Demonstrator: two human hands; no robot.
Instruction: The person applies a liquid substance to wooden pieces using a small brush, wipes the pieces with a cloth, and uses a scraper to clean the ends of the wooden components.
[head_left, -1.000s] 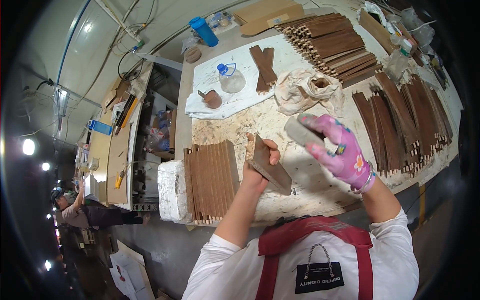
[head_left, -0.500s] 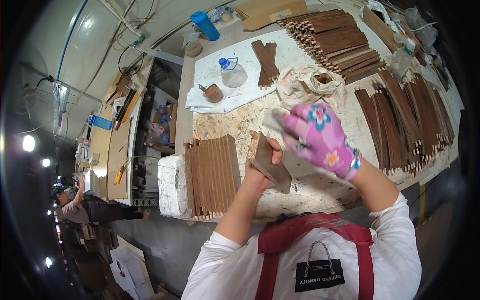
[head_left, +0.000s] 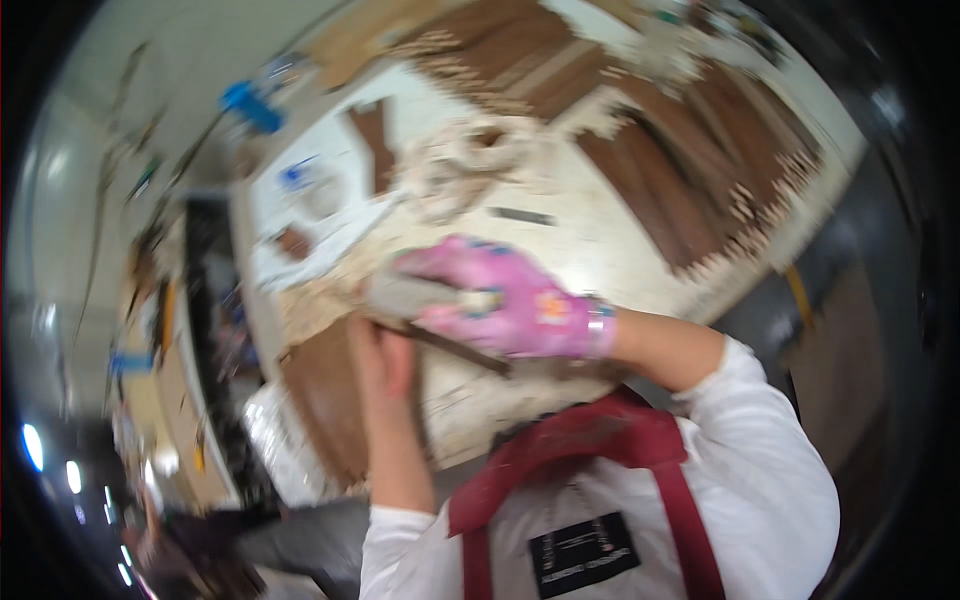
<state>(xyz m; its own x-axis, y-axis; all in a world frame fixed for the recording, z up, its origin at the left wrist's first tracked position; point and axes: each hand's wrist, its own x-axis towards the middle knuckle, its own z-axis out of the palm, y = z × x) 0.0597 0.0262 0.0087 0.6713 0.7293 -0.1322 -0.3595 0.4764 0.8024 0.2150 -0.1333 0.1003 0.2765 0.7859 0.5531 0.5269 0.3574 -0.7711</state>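
My right hand (head_left: 510,305), in a pink flowered glove, grips a pale grey pad-like piece (head_left: 408,294). The pad lies over the top of a brown wooden board (head_left: 465,352), touching it as far as the blur shows. Bare and partly hidden behind the pad, my left hand (head_left: 388,360) holds that board from the near side. To its left is a row of brown wooden boards (head_left: 325,400) standing close together.
A crumpled cream cloth (head_left: 470,165) and a dark strip (head_left: 523,215) lie on the table. Boards with pegged ends (head_left: 670,190) are piled right and far. A clear jug (head_left: 320,192) and a brown cup (head_left: 292,242) stand left on a white sheet. A wrapped white block (head_left: 285,440) borders the row.
The view has swung and blurred. My right hand has come from above the board's right onto it with the pad. The board has tilted flatter in my left hand.
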